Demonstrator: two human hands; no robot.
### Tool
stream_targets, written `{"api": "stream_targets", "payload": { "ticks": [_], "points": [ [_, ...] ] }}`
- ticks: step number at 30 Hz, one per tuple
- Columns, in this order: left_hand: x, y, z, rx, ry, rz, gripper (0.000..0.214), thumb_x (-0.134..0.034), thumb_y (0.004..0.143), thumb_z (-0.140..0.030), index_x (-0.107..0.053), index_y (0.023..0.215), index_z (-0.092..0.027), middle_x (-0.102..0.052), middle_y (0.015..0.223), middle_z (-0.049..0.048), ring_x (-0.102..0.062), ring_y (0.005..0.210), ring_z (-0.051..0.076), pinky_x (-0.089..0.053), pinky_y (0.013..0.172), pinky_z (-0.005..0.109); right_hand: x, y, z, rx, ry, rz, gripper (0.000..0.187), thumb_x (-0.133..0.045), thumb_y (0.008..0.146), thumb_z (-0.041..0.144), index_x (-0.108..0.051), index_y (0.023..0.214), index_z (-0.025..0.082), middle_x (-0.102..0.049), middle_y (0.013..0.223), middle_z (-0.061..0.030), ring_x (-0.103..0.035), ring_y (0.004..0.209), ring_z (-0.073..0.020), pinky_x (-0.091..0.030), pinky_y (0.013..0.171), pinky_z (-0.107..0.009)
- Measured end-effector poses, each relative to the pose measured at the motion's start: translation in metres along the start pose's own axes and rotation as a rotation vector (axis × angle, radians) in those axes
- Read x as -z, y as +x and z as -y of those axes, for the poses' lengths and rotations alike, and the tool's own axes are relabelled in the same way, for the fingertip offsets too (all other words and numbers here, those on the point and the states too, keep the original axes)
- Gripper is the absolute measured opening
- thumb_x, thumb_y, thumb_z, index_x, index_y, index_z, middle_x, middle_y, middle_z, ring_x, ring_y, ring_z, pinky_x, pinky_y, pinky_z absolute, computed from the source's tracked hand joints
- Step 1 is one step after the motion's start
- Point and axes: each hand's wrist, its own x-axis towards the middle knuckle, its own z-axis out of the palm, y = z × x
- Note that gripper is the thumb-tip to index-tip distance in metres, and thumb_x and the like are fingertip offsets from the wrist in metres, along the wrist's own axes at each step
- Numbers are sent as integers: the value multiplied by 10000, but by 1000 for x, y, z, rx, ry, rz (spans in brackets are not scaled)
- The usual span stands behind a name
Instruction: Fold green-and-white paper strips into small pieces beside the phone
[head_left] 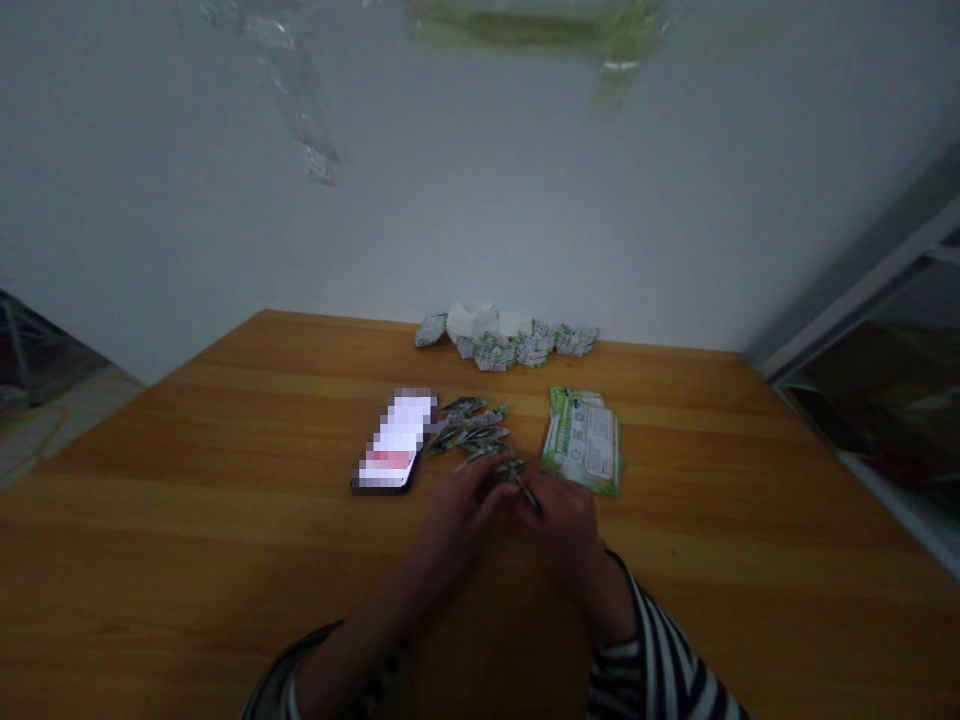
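Note:
Low over the middle of the table, my left hand (461, 515) and my right hand (561, 515) meet with bent fingers around a small folded piece of printed paper (513, 469). Its green and white print shows between the fingertips, and the rest is hidden by them. Just beyond my left hand lies a loose heap of similar folded paper pieces (471, 432). Right of my right hand, a small stack of flat green-and-white printed leaflets (592, 445) rests on the table.
A lit phone (395, 440), its screen pixelated, lies left of the heap. Along the wall sit several folded printed paper shapes (495, 350) and crumpled white tissue (472, 320). The wooden table (225, 450) meets a white wall (480, 200) with tape on it.

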Motion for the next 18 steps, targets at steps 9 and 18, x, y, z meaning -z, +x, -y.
{"api": "stream_targets", "payload": {
  "ticks": [9,18],
  "points": [
    [-4,-2,-2,77,-144,-57,263,-524,904,-313,-669,1092,-199,-715,1070,83,-656,980,230,-499,883,353,6,5,13,116,-118,72,154,-547,916,248,-658,833,182,-662,738,-60,-588,695,-183,-415,645,-308],
    [6,10,15,131,-256,-177,284,-549,884,-353,-647,1079,-171,-704,1094,92,-655,1012,237,-512,879,348,9,9,9,65,71,182,400,-638,871,298,-603,1265,240,-628,980,-98,-578,874,-230,-504,732,-350]
  ]
}}
